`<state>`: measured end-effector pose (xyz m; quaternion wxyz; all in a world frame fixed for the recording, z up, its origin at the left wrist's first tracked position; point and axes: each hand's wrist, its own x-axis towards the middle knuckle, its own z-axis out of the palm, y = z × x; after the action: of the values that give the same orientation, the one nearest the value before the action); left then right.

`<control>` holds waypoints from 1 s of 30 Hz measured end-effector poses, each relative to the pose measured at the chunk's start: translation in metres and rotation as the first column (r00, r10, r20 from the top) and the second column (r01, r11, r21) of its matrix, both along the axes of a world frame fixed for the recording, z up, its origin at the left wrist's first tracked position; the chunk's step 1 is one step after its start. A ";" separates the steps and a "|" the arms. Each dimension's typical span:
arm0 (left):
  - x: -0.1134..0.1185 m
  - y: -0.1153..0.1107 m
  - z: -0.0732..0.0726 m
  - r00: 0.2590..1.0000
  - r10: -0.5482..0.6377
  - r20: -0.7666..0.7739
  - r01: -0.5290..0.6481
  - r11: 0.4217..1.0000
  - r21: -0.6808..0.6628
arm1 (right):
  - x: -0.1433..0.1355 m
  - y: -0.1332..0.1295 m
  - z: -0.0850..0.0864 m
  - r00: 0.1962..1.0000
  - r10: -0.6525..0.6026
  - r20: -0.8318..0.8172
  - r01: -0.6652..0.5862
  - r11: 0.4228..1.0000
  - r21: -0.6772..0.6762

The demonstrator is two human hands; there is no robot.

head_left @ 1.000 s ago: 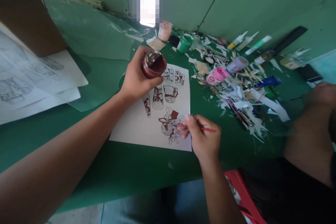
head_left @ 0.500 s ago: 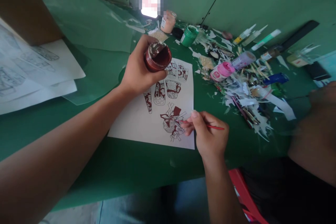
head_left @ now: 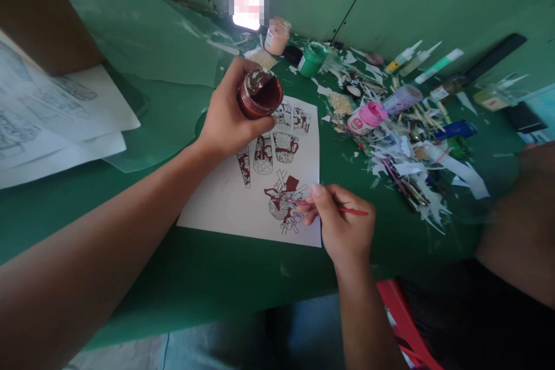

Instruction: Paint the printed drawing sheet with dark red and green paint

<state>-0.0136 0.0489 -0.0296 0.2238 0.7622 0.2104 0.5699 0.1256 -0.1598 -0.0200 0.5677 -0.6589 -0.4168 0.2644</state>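
My left hand (head_left: 232, 118) is closed around an open jar of dark red paint (head_left: 261, 95), tilted so its inside shows, above the upper part of a white sheet (head_left: 221, 202). Printed outline drawings cover part of that sheet, several of them partly filled in dark red. Between the thumb and fingers of my right hand (head_left: 342, 219) is a thin red paintbrush (head_left: 353, 211). Its tip meets or hovers just over the lower drawing (head_left: 284, 202); I cannot tell whether it touches. The left hand and jar hide part of the upper drawings.
Paper scraps, brushes and a pink paint jar (head_left: 367, 118) clutter the right side. A green jar (head_left: 313, 59) and a peach jar (head_left: 277, 36) stand at the back near a lit phone (head_left: 247, 22). More printed sheets (head_left: 108, 110) lie left. Another person's arm (head_left: 520, 225) is at right.
My right hand and the paintbrush have shifted slightly left, bringing the tip further into the lower drawing. My left hand and the jar stay nearly still. The other person's arm has moved slightly.
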 end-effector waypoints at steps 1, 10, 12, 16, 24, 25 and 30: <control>0.000 0.000 0.000 1.000 -0.007 0.004 0.007 1.000 0.003 | 0.000 0.000 0.000 1.000 -0.002 0.003 0.002 1.000 -0.004; -0.003 -0.011 0.010 0.995 0.040 -0.096 -0.044 0.998 -0.043 | 0.000 0.001 -0.001 0.998 -0.065 -0.009 0.065 0.998 0.024; -0.003 -0.012 0.010 0.993 0.034 -0.116 -0.040 0.998 -0.043 | 0.001 0.001 -0.003 0.989 -0.138 -0.048 0.142 0.986 0.087; -0.004 -0.012 0.011 0.986 -0.001 -0.167 -0.006 0.999 -0.038 | 0.006 0.002 -0.006 0.961 -0.204 -0.186 0.240 0.950 0.201; -0.006 -0.015 0.013 0.984 0.035 -0.174 -0.035 0.999 0.003 | 0.005 0.005 -0.006 0.935 -0.202 -0.291 0.278 0.928 0.248; -0.007 -0.015 0.014 0.984 0.041 -0.172 -0.041 0.999 0.006 | 0.005 0.005 -0.006 0.935 -0.198 -0.295 0.277 0.926 0.256; -0.012 -0.022 0.022 0.975 0.014 -0.220 -0.009 1.000 0.027 | 0.006 0.002 -0.003 0.935 -0.140 -0.325 0.250 0.911 0.328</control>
<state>-0.0252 0.0268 -0.0080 0.1858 0.8223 0.2310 0.4857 0.1316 -0.1576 -0.0228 0.7591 -0.5343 -0.3006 0.2189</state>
